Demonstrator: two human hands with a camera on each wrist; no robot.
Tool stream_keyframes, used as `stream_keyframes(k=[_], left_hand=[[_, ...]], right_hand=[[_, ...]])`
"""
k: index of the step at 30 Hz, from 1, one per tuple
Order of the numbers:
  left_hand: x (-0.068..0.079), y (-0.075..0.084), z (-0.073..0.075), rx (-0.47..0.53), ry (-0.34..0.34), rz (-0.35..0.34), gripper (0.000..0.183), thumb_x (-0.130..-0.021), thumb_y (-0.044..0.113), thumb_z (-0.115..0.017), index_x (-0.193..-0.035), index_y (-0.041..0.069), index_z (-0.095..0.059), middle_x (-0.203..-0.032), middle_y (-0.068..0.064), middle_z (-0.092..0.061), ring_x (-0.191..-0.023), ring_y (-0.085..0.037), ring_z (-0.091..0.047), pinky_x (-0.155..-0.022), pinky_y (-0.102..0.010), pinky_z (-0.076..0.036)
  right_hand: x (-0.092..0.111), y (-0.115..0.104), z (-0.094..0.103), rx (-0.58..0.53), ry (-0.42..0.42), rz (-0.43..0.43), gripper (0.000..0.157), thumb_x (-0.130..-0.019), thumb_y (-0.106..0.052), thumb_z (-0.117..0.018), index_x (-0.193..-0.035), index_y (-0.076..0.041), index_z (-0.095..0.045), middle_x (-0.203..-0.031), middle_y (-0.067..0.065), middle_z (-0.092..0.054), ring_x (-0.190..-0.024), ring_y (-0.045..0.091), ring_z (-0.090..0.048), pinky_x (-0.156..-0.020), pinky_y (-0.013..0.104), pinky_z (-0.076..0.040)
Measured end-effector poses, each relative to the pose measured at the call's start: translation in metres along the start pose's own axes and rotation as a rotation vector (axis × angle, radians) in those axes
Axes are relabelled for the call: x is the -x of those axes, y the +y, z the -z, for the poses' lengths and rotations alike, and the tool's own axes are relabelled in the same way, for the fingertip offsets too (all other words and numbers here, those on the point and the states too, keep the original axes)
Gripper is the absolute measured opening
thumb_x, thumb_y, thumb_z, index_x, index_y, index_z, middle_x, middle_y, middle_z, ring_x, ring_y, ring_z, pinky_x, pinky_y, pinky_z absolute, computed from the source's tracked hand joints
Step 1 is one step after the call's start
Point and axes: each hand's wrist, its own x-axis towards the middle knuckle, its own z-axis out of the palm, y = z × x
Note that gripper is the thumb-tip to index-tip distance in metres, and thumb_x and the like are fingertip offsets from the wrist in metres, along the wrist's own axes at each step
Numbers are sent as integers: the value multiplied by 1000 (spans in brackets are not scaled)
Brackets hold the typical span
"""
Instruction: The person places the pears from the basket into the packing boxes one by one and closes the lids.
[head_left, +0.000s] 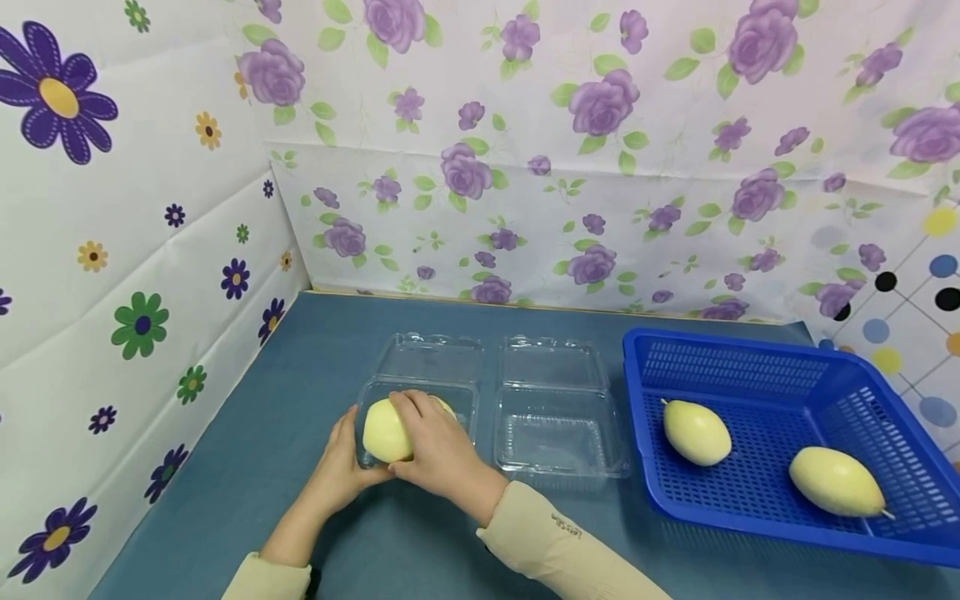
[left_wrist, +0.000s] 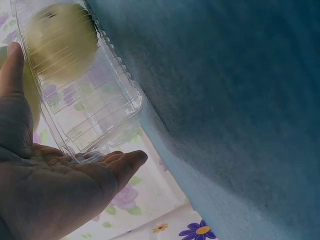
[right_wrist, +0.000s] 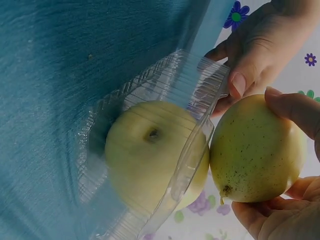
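Observation:
In the head view my right hand (head_left: 442, 454) grips a pale yellow melon (head_left: 386, 429) over the left clear plastic box (head_left: 468, 417). The right wrist view shows this melon (right_wrist: 257, 150) between thumb and fingers, just above the box rim, its skin dark-speckled. Another melon (right_wrist: 150, 150) lies inside the box, seen through the wall; the head view shows little of it. My left hand (head_left: 337, 467) rests against the box's near left corner. Its fingers (left_wrist: 125, 165) stretch fairly straight along the outside, and the thumb stands up beside the rim.
To the right stands a second clear box (head_left: 558, 437), its lid folded back. Farther right, a blue plastic basket (head_left: 648, 475) holds two melons, one on its left (head_left: 697, 433) and one near its front right (head_left: 836, 482). Flowered sheets (head_left: 525, 208) bound the blue tabletop (head_left: 247, 467).

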Motion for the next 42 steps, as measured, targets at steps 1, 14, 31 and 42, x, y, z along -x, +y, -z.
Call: stream_keyframes(k=[1,14,31,42], left_hand=[[0,0,0,-5,2,-1,115,-74,30,-83,-147,-12,-4,-149,-37,-9,-134,-57,-19,-100,-68,-32],[0,2,0,-9,0,-12,117,-73,31,-83,-146,-13,-5,-149,-37,-10,-134,-55,-21,-101,-67,-31],[1,2,2,13,1,-22,116,-73,30,-83,-146,-13,-5,-148,-37,-11,-134,-54,-22,-101,-66,-31],[-1,1,0,46,-18,13,118,-74,36,-82,-148,-10,-3,-149,-36,-9,-136,-53,-18,-105,-66,-27]], right_hand=[[0,0,0,5,4,8,86,-71,-32,-85,-141,-6,-42,-133,9,-51,-121,23,-52,-100,37,-46],[-4,-2,-5,83,44,48,85,-68,-28,-87,-139,-8,-44,-133,9,-52,-121,22,-52,-102,35,-44],[-9,-4,-8,97,34,89,83,-67,-22,-87,-138,-8,-46,-134,9,-51,-124,21,-51,-103,33,-44],[-15,4,-3,232,55,122,75,-69,-22,-85,-135,-15,-50,-131,2,-55,-120,19,-51,-101,35,-44]])
